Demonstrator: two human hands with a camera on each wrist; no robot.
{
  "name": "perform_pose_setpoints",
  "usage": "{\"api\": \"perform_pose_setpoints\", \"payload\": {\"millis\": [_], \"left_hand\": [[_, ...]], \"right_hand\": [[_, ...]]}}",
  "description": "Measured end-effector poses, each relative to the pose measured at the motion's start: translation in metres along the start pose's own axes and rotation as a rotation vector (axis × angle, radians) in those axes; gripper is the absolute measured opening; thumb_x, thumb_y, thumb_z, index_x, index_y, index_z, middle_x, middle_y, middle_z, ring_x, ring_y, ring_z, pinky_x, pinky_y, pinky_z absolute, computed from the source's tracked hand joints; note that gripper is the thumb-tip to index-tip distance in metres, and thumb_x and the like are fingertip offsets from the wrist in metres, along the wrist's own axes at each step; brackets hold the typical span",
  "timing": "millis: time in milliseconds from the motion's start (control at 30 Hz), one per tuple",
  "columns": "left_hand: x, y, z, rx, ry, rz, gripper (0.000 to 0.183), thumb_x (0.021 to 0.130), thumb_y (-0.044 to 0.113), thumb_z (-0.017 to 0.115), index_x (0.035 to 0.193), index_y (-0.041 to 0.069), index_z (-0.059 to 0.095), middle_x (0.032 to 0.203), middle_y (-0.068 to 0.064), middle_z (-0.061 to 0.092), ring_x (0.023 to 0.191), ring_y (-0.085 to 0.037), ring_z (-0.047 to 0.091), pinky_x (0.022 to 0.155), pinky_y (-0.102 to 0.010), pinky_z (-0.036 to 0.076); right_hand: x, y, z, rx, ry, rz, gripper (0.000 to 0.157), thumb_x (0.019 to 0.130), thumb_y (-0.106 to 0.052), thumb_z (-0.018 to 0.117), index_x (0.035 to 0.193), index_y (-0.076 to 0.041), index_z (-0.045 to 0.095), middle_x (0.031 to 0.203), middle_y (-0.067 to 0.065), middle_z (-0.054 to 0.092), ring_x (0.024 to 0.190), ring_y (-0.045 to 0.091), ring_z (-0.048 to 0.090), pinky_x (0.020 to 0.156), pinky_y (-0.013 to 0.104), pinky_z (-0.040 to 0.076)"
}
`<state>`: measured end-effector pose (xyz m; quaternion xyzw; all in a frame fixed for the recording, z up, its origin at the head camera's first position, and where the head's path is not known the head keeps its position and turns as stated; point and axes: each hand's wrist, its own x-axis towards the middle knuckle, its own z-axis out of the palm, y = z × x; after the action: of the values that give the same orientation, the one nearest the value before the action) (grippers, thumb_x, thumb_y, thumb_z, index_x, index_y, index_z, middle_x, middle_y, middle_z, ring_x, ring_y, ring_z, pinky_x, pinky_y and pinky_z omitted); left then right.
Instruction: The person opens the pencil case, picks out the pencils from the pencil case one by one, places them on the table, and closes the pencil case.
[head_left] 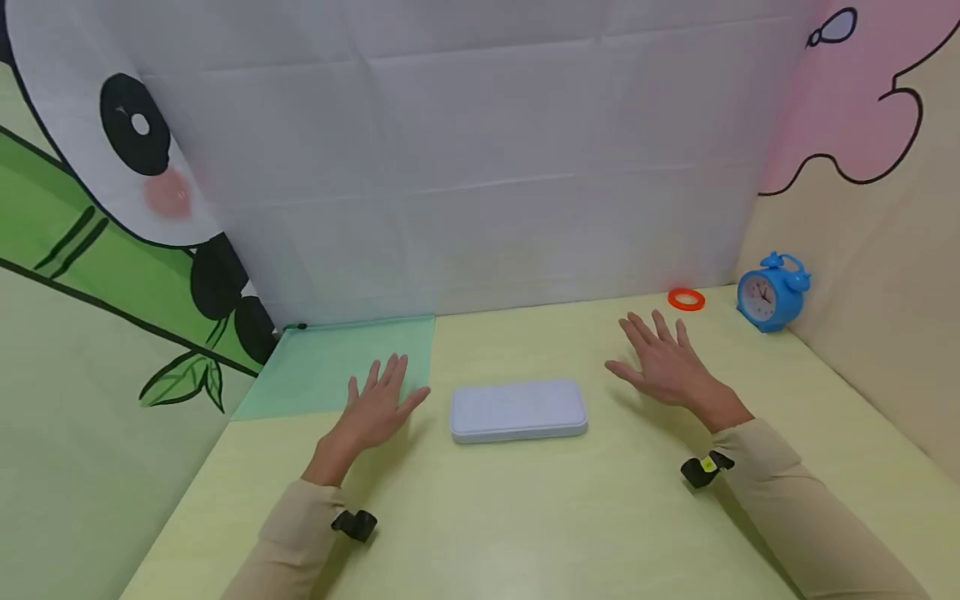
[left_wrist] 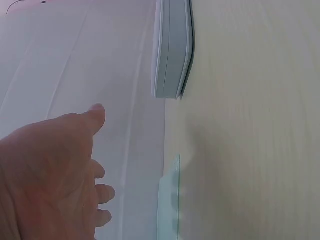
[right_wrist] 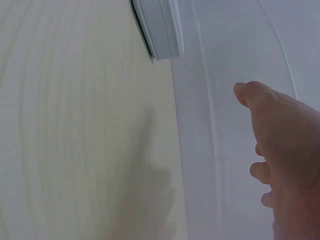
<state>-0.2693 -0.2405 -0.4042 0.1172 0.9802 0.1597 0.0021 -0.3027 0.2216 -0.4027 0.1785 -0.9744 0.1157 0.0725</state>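
A flat, pale lavender-white case (head_left: 519, 410) with rounded corners lies on the table between the two hands. Its side, with a seam running along it, shows in the left wrist view as a grey-white edge (left_wrist: 172, 50). To the left of the case, my left hand (head_left: 377, 412) is held above the table with fingers spread, partly over the green mat. My right hand (head_left: 670, 367) hovers to the right of the case, its fingers also spread and holding nothing. Below the right hand a shadow falls on the table in the right wrist view. Neither hand touches the case.
A translucent green mat (head_left: 337, 367) covers the back left corner of the pale yellow table (head_left: 517, 517). At the back right are a red ring (head_left: 686, 299) and a blue twin-bell alarm clock (head_left: 772, 292). Cloth walls with cartoon drawings enclose the back and sides.
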Motion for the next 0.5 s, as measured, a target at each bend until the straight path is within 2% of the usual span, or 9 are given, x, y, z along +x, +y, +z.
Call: {"api": "perform_pose_setpoints", "payload": {"millis": [167,233,400,500], "left_hand": [[0.001,0.007,0.000,-0.025,-0.004,0.018,0.088,0.101,0.064,0.035,0.160,0.004,0.008,0.166,-0.018,0.007,0.150,-0.043,-0.001,0.110,-0.072,-0.007],[0.001,0.009,-0.001,-0.063,-0.031,0.026,0.089,0.101,0.063,0.037,0.160,0.004,0.006,0.166,-0.018,0.007,0.150,-0.044,0.000,0.111,-0.071,-0.005],[0.002,0.014,-0.003,-0.235,-0.128,0.048,0.095,0.100,0.063,0.044,0.160,0.006,-0.002,0.166,-0.018,0.007,0.150,-0.042,0.009,0.116,-0.065,0.009],[0.003,0.017,-0.003,-0.314,-0.152,0.038,0.099,0.097,0.066,0.048,0.161,0.012,-0.005,0.166,-0.015,0.012,0.149,-0.038,0.019,0.116,-0.060,0.020]], "right_hand": [[-0.001,-0.010,-0.002,0.019,0.013,-0.037,0.085,0.098,-0.056,0.051,0.158,-0.003,0.022,0.162,0.022,0.020,0.148,0.049,0.003,0.114,0.068,-0.003],[-0.002,-0.015,-0.002,0.027,0.012,-0.050,0.085,0.098,-0.055,0.052,0.158,-0.003,0.023,0.162,0.021,0.021,0.148,0.048,0.004,0.115,0.067,0.000],[-0.003,-0.026,0.001,0.029,0.010,-0.077,0.085,0.098,-0.056,0.053,0.158,-0.005,0.024,0.162,0.019,0.023,0.149,0.047,0.007,0.115,0.066,0.005],[-0.003,-0.033,0.003,0.043,0.006,-0.100,0.085,0.097,-0.057,0.054,0.158,-0.005,0.024,0.163,0.018,0.023,0.149,0.046,0.007,0.116,0.065,0.006]]}}
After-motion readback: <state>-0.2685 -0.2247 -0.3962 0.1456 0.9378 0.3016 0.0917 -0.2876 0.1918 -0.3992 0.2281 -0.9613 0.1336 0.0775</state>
